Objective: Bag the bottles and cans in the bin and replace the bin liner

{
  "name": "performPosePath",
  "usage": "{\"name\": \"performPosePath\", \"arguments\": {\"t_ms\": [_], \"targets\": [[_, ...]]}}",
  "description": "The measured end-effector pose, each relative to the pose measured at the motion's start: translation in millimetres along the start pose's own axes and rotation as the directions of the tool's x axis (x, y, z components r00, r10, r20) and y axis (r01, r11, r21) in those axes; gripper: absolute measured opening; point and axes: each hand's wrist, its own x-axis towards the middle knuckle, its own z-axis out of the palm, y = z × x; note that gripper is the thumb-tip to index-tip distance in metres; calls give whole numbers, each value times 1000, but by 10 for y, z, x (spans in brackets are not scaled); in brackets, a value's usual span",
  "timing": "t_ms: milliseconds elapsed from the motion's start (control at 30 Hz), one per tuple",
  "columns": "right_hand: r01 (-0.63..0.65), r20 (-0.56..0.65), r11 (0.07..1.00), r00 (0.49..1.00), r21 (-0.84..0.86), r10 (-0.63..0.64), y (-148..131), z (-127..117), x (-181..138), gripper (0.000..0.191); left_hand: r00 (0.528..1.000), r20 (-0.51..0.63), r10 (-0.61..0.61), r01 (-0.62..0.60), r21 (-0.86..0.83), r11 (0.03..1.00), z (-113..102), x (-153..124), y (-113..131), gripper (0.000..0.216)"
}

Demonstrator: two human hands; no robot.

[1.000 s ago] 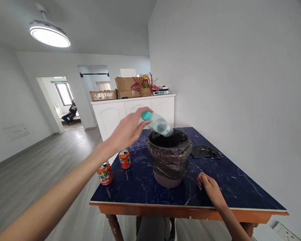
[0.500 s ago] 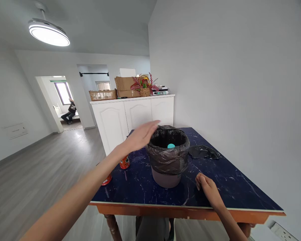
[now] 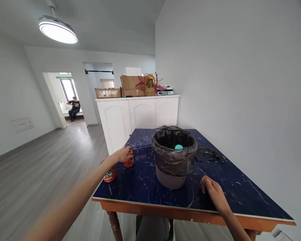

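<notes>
My left hand (image 3: pixel 123 154) reaches to the table's left side, its fingers and thumb closed around the upper part of an orange-red can (image 3: pixel 129 162) that stands upright. A second orange-red can (image 3: pixel 109 175) stands nearer me, partly behind my left forearm. My right hand (image 3: pixel 213 190) rests on the table with curled fingers and nothing visible in it. Between my hands stands a pale pinkish trash bin (image 3: pixel 169 181) lined with a black plastic bag (image 3: pixel 174 160). Inside it shows a turquoise round-topped object (image 3: pixel 178 147); its lower part is hidden.
The dark blue marble-patterned table (image 3: pixel 142 187) has an orange wooden edge. A crumpled black plastic bag (image 3: pixel 209 155) lies right of the bin, towards the wall. Behind, a white cabinet (image 3: pixel 142 112) carries cardboard boxes and a flower basket (image 3: pixel 149 91). A person (image 3: pixel 74 107) sits in the far room.
My left hand has moved left and down, from beside the bin's rim to the farther can, and closed around it. My right hand stays resting on the table. The view has shifted slightly.
</notes>
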Motion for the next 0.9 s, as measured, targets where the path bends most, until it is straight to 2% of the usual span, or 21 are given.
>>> {"name": "performPosePath", "arguments": {"t_ms": [100, 167, 300, 367, 433, 467, 500, 533, 600, 667, 767, 833, 900], "targets": [[-4, -6, 1000, 1000, -9, 3, -19, -2, -5, 41, 1000, -1, 24, -24, 22, 999, 60, -109, 1, 55], [-5, -11, 1000, 1000, -19, 5, -42, -3, -6, 42, 998, -45, 48, -47, 19, 999, -18, -147, 28, 52], [-14, -11, 999, 1000, -31, 14, -88, -1, -10, 42, 966, -239, 97, -105, -19, 994, -472, -153, 162, 56], [-20, -5, 999, 1000, -28, 19, -103, 1, -16, 41, 909, -394, 135, -173, -62, 983, -769, -171, 308, 61], [-18, -4, 1000, 1000, -20, 18, -108, 2, -21, 41, 776, -599, 196, -346, -145, 927, -1017, -219, 525, 63], [-15, -4, 1000, 1000, -15, 15, -109, 4, -23, 41, 713, -665, 224, -437, -172, 883, -1104, -249, 656, 62], [-12, -7, 1000, 1000, -14, 12, -108, 5, -23, 41, 670, -696, 258, -518, -190, 834, -1159, -280, 796, 60], [-10, -10, 1000, 1000, -17, 10, -108, 7, -23, 42, 654, -692, 305, -578, -197, 792, -1181, -307, 939, 60], [-5, -19, 1000, 1000, -28, 5, -107, 12, -20, 44, 669, -612, 422, -647, -202, 735, -1143, -341, 1207, 59], [-1, -29, 999, 1000, -35, 0, -107, 18, -16, 45, 702, -474, 532, -672, -193, 715, -1040, -348, 1410, 56], [2, -33, 1000, 999, -27, -3, -105, 24, -13, 45, 733, -303, 609, -671, -171, 722, -900, -356, 1524, 49], [6, -30, 1000, 1000, -20, -7, -103, 24, -13, 44, 747, -307, 590, -653, -176, 736, -871, -381, 1448, 49], [11, -25, 1000, 1000, -20, -11, -100, 20, -16, 44, 755, -389, 528, -624, -178, 760, -889, -413, 1250, 51]]}}
